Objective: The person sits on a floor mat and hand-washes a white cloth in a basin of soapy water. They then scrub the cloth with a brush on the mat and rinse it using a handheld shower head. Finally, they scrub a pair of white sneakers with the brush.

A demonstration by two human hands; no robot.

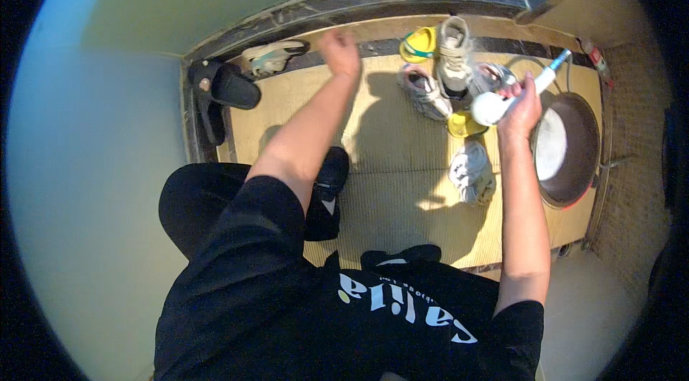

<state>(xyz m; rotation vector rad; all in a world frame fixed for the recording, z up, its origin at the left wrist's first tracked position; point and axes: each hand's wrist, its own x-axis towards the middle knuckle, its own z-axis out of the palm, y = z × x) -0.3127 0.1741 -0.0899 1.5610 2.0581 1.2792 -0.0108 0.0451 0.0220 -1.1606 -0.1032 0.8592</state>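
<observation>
My right hand (522,112) is wrapped round the handle of a white hand shower head (489,107), whose round end points left over the shoes. My left hand (339,52) is stretched forward above the floor's far edge, smeared by motion, so its fingers are unclear. Near it lies a pale sandal-like shoe (274,56). Between my hands stand a beige high-top shoe (453,68), a pale sneaker (427,92), another light shoe (491,76) partly behind the shower head, and two yellow clogs, one far (419,44) and one near (465,124). A whitish crumpled item (470,169) lies closer to me.
At right rests a dark round basin (585,140) with something white inside. A grey hose (570,73) runs near it, beside a small bottle (595,59). Black slippers (233,86) lie at far left. Walls enclose the ribbed yellowish floor (391,201).
</observation>
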